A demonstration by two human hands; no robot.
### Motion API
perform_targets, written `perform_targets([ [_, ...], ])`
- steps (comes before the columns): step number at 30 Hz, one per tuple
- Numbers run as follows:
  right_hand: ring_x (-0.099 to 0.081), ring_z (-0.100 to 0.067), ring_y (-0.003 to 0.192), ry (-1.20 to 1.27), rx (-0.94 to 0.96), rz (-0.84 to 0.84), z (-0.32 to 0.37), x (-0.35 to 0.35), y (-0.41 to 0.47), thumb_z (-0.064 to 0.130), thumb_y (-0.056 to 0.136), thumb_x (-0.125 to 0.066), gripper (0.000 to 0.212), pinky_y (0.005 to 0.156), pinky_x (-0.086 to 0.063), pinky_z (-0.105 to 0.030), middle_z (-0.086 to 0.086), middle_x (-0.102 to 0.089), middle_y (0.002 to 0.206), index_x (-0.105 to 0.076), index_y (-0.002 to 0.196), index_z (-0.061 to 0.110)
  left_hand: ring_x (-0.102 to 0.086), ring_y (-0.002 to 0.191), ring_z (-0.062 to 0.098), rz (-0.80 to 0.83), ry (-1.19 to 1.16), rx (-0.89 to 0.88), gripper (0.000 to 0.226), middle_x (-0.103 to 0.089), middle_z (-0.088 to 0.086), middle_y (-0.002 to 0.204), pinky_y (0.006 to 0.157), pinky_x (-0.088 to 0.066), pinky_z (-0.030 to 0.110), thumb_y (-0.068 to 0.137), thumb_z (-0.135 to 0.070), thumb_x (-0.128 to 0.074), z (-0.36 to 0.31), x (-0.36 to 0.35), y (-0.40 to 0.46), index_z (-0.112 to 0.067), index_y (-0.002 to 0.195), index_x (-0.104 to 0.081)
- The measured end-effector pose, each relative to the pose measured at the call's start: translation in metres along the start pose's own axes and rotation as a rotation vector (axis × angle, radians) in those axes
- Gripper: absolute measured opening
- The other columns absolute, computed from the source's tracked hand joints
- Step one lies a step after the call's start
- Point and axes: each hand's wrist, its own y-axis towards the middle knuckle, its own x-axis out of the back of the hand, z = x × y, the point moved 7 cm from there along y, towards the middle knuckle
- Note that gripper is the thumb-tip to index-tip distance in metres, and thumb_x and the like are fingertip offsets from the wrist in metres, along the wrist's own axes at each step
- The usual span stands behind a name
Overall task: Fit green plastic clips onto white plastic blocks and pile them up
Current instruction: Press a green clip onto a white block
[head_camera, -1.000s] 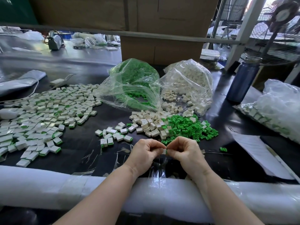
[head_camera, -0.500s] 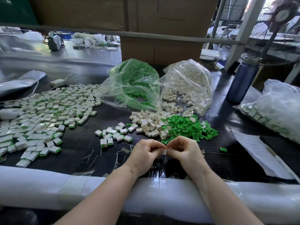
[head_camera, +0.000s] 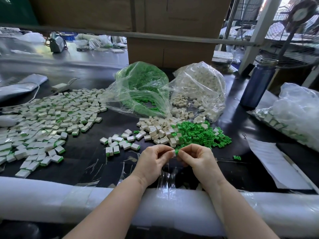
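Green clip, pinched between left hand and right hand against a white block, above the table's near edge. Risk: skewed press, clip jams or pops loose. Black table: loose blocks, clips, finished pile. Beyond: two bags, cardboard boxes, fan.

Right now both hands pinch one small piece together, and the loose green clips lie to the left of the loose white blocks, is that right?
Not quite. In the head view the loose green clips lie to the right of the loose white blocks. The left hand and right hand do pinch one small piece together.
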Motion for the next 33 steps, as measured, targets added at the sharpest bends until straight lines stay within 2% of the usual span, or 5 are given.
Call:
perform_targets([
  [8, -0.055, -0.006, 0.052, -0.18, 0.012, 0.008, -0.0014, -0.0057, 0.0009, 0.006, 0.083, -0.066, 0.019, 0.053, -0.043, -0.017, 0.002, -0.062, 0.057, -0.063, 0.066, 0.014, -0.059, 0.068, -0.002, 0.034, 0.013, 0.031, 0.021, -0.066, -0.014, 0.071, 0.072, -0.046, 0.012, 0.085, -0.014, -0.066, 0.0044, -0.0012, 0.0005, -0.032, 0.073, -0.065],
  [14, -0.053, -0.013, 0.059, -0.28, 0.022, 0.039, -0.001, -0.0066, 0.0005, 0.007, 0.083, -0.066, 0.02, 0.061, -0.045, -0.029, -0.005, -0.061, 0.062, -0.062, 0.065, 0.015, -0.06, 0.07, 0.001, 0.062, 0.075, 0.025, 0.019, -0.065, -0.014, 0.07, 0.079, -0.051, 0.024, 0.084, -0.013, -0.067, 0.0072, -0.0023, -0.0006, -0.029, 0.075, -0.066],
  [21, -0.055, -0.002, 0.058, -0.157, 0.046, -0.039, 0.0019, -0.0013, 0.0006, -0.002, 0.082, -0.064, 0.019, 0.059, -0.047, -0.017, 0.001, -0.062, 0.067, -0.064, 0.079, 0.016, -0.059, 0.07, 0.003, 0.018, 0.08, -0.002, 0.007, -0.066, -0.012, 0.076, 0.075, -0.049, 0.019, 0.085, -0.018, -0.067, 0.0043, -0.0066, 0.0004, -0.023, 0.089, -0.07],
  [27, -0.057, -0.001, 0.056, -0.128, 0.022, -0.049, -0.0004, -0.0002, 0.0021, -0.002, 0.08, -0.065, 0.015, 0.056, -0.047, -0.015, -0.001, -0.066, 0.067, -0.067, 0.076, 0.012, -0.05, 0.058, -0.001, 0.015, 0.156, -0.051, 0.028, -0.058, -0.012, 0.073, 0.061, -0.042, 0.01, 0.074, -0.017, -0.077, 0.0017, -0.0059, -0.001, -0.035, 0.082, -0.057],
  [33, -0.059, 0.001, 0.053, -0.021, 0.02, -0.047, 0.0, 0.0027, 0.0009, 0.001, 0.081, -0.067, 0.017, 0.051, -0.046, -0.012, 0.007, -0.066, 0.056, -0.069, 0.071, 0.014, -0.062, 0.076, 0.009, -0.01, 0.085, -0.018, 0.009, -0.067, -0.009, 0.079, 0.078, -0.051, 0.025, 0.086, -0.021, -0.065, 0.0028, -0.0031, -0.0008, -0.03, 0.086, -0.066],
])
